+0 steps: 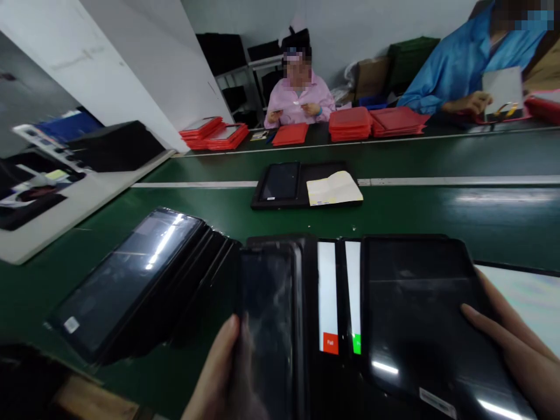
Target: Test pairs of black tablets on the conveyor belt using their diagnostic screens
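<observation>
Black tablets [415,315] in 2 hands [527,353] flank 2 lit screens [327,286].

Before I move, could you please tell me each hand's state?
Left hand: thumb at the edge of a dark tablet; grip cannot be told.
Right hand: holding another tablet by its right edge.

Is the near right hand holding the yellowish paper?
No, the right hand holds a black tablet, while the paper lies farther back, beside another tablet.
</observation>
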A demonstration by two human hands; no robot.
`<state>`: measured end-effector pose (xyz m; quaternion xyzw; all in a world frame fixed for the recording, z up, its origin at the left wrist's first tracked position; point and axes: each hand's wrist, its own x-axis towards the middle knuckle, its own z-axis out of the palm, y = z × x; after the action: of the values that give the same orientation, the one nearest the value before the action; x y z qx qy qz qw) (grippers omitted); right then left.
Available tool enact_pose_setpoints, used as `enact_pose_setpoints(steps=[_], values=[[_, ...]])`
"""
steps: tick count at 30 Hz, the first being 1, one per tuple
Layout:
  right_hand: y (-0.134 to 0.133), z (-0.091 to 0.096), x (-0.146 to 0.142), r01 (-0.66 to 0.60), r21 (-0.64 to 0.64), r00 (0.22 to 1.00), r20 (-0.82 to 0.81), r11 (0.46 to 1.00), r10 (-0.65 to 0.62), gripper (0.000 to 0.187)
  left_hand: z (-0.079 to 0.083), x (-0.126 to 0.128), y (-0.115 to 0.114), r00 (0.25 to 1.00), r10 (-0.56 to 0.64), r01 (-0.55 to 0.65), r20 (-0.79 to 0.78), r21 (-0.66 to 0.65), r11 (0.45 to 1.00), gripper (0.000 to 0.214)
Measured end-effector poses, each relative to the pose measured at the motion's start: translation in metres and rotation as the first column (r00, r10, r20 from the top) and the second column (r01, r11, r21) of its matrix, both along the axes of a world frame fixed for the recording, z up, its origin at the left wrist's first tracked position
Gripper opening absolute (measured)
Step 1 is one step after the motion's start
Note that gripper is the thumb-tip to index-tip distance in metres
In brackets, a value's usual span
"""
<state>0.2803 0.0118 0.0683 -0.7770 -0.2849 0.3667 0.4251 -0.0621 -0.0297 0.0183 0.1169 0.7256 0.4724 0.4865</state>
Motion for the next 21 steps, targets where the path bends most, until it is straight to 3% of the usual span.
enact_pose_setpoints(steps=[2, 6, 9, 12, 15, 18, 19, 21], values=[[0.005, -0.008, -0.002, -0.004, 0.055, 0.999, -0.052, 0.998, 0.007, 0.085, 0.013, -0.02, 0.025, 0.999, -0.023, 0.024, 0.043, -0.031, 0.999, 0.065], [0.012, -0.034, -0.004, -0.077, 0.139, 0.997, 0.03, 0.987, 0.073, 0.091, 0.026, -0.034, 0.074, 0.979, -0.187, 0.186, -0.077, -0.02, 0.982, 0.028], [0.013, -0.042, -0.001, -0.184, 0.045, 0.939, 0.304, 0.982, 0.162, 0.093, 0.024, -0.02, 0.091, 0.954, -0.257, 0.26, -0.153, -0.001, 0.966, 0.021], [0.01, -0.04, 0.002, -0.271, 0.009, 0.77, 0.601, 0.962, 0.212, 0.089, 0.016, -0.002, 0.09, 0.895, -0.35, 0.386, -0.277, 0.087, 0.919, 0.026], [0.007, -0.039, 0.001, -0.3, -0.06, 0.742, 0.612, 0.952, 0.272, 0.092, 0.002, 0.003, 0.083, 0.713, -0.351, 0.484, -0.607, 0.064, 0.873, 0.044], [0.011, -0.042, -0.004, -0.3, -0.114, 0.78, 0.542, 0.947, 0.312, 0.096, -0.01, 0.001, 0.086, 0.401, -0.252, 0.53, -0.881, -0.002, 0.848, 0.064], [0.014, -0.043, -0.006, -0.3, -0.107, 0.788, 0.533, 0.948, 0.31, 0.096, -0.012, 0.002, 0.091, 0.324, -0.286, 0.598, -0.902, -0.038, 0.8, 0.066], [0.022, -0.043, -0.008, -0.302, -0.091, 0.8, 0.517, 0.949, 0.304, 0.097, -0.01, 0.013, 0.106, 0.185, -0.435, 0.764, -0.881, -0.149, 0.628, 0.063]])
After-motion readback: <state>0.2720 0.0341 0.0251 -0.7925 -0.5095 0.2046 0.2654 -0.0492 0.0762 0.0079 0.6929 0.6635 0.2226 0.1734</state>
